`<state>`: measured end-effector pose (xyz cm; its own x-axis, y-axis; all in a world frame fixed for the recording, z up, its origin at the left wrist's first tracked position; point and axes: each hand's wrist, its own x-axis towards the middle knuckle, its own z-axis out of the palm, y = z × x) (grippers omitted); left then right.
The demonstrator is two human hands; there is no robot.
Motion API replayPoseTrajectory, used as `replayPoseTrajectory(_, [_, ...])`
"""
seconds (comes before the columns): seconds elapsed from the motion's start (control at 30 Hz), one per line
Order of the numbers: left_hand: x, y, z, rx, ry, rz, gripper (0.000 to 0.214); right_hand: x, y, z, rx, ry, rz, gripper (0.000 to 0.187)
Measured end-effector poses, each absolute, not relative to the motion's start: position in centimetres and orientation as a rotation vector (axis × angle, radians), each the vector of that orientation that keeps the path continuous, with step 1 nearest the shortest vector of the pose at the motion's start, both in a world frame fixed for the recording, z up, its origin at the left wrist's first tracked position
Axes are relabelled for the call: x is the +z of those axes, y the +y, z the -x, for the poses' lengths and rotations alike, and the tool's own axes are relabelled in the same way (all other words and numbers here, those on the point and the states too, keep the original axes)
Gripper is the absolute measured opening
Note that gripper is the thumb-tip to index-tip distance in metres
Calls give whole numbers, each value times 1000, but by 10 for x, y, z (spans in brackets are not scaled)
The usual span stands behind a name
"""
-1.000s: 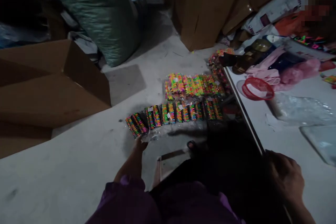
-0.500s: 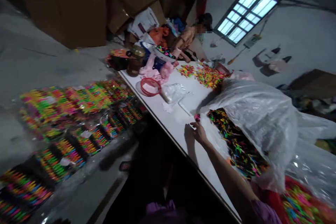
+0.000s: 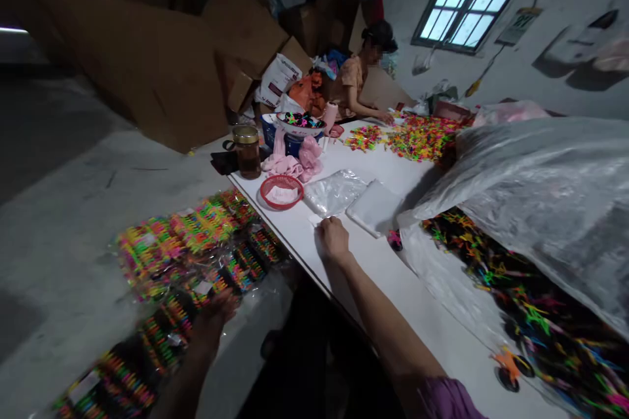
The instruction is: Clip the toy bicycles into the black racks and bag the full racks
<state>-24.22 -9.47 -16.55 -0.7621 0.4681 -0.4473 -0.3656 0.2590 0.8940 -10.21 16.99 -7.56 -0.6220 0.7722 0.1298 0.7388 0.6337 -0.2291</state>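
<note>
My right hand is over the white table, its fingers curled and closed on a small white paper slip beside the clear plastic bags. My left hand hangs dim and blurred left of the table edge, above packed bundles of colourful small items on the floor; its fingers are too smeared to read. A red basket with white slips inside stands just beyond my right hand. To the right, a large plastic sack lies open over many black and bright-coloured pieces.
A glass mug of brown liquid stands at the table's corner, near pink bags and a blue basin. A co-worker sits at the far end by a heap of bright pieces. Large cardboard boxes stand behind.
My right hand has moved left along the table, from beside the sack to the paper slip. My left hand has come into view at the lower left. The view has turned and levelled.
</note>
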Motion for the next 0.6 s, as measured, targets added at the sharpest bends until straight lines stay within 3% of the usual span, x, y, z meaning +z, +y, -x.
replayPoseTrajectory(0.13, [-150,-43,222,1621,1734,-249,50,-80,183,100,247,-2663,1214,22])
replayPoseTrajectory(0.3, [-109,12,195,1602,1606,-572,33,-79,192,89,475,-2502,1243,23])
replayPoseTrajectory(0.37, [-96,34,193,1631,1618,-631,31,-77,191,79,626,-2375,1235,24])
replayPoseTrajectory(0.5, [-79,73,195,1674,1631,-678,48,-66,181,59,1097,-2111,1110,27])
replayPoseTrajectory(0.6, [-74,86,193,1585,1523,-725,35,-55,169,54,1367,-2017,1003,27])
